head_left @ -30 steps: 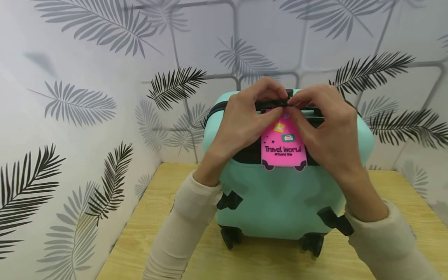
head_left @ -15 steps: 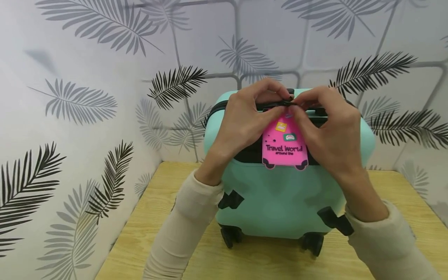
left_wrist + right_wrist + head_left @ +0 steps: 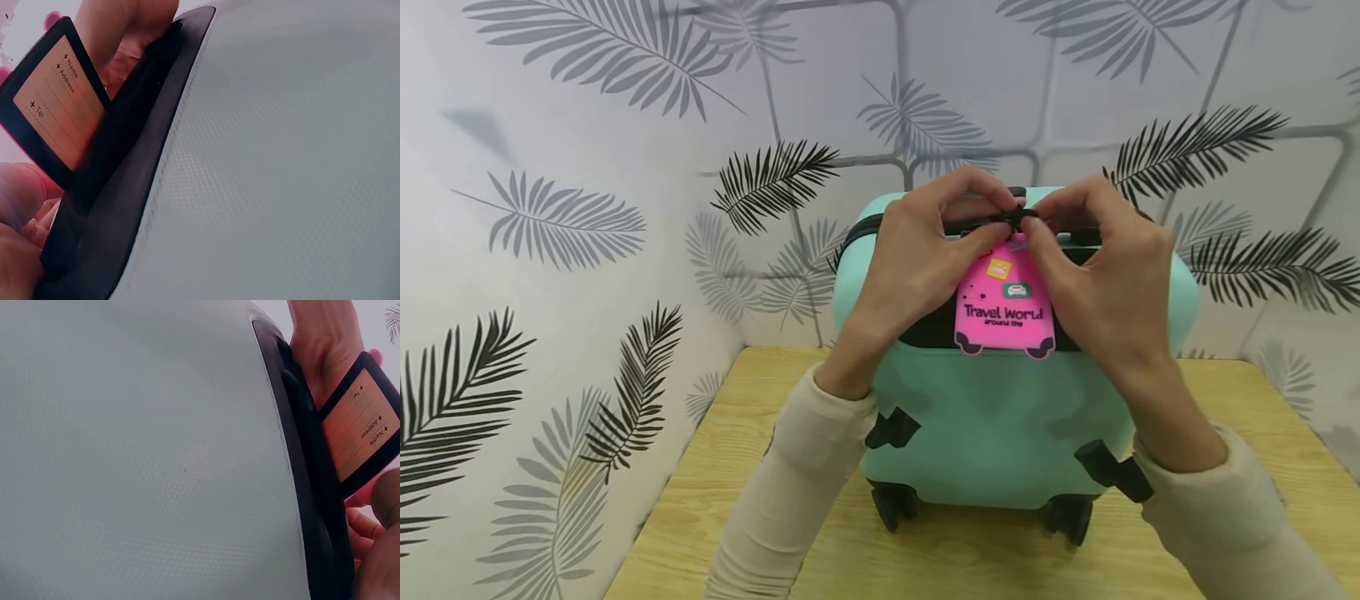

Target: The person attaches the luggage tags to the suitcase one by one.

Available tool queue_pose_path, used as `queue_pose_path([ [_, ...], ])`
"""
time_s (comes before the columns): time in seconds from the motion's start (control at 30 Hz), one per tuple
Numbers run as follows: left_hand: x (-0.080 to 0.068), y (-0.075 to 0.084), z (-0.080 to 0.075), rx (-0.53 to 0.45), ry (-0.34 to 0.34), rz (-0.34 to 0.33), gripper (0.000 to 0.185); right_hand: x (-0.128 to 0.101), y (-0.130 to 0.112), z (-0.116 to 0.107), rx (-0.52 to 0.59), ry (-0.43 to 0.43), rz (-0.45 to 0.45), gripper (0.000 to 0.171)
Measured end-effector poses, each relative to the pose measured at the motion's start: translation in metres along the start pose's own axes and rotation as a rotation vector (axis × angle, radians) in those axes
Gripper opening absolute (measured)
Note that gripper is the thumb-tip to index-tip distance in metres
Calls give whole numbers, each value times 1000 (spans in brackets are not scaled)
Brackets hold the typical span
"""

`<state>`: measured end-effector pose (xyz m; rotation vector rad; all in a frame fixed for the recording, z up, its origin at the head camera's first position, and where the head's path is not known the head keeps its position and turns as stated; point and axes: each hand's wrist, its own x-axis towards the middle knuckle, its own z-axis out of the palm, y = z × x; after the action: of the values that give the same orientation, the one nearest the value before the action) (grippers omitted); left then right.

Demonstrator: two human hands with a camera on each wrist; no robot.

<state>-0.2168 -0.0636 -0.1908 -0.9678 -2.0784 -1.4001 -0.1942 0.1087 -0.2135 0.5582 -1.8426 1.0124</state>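
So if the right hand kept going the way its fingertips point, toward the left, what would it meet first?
Probably the left hand. The right hand pinches the black strap of the pink luggage tag at the suitcase's handle, fingertips nearly meeting the left hand's; depth is unclear.

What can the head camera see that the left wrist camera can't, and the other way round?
Only the head view shows the pink luggage tag's printed front reading "Travel World", the wooden tabletop, the black wheels, and both hands, left hand and right hand, pinching the tag's black strap. Only the left wrist view shows the tag's back: an address card with Name, Address, Tel lines. Both show the mint-green hard-shell suitcase with its black handle recess.
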Motion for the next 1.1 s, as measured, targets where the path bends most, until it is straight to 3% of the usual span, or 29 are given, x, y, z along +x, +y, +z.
queue_pose_path([
  [0.2,0,0,1,3,8,10,16,-1,0,0,-17,4,-7,13],
  [0.67,0,1,2,30,19,34,14,1,-3,0,-41,2,81,16],
  [0.97,1,0,1,42,15,7,16,1,3,-2,31,-34,-64,14],
  [1.1,1,-1,1,39,8,21,18,1,4,-2,36,-37,-63,15],
])
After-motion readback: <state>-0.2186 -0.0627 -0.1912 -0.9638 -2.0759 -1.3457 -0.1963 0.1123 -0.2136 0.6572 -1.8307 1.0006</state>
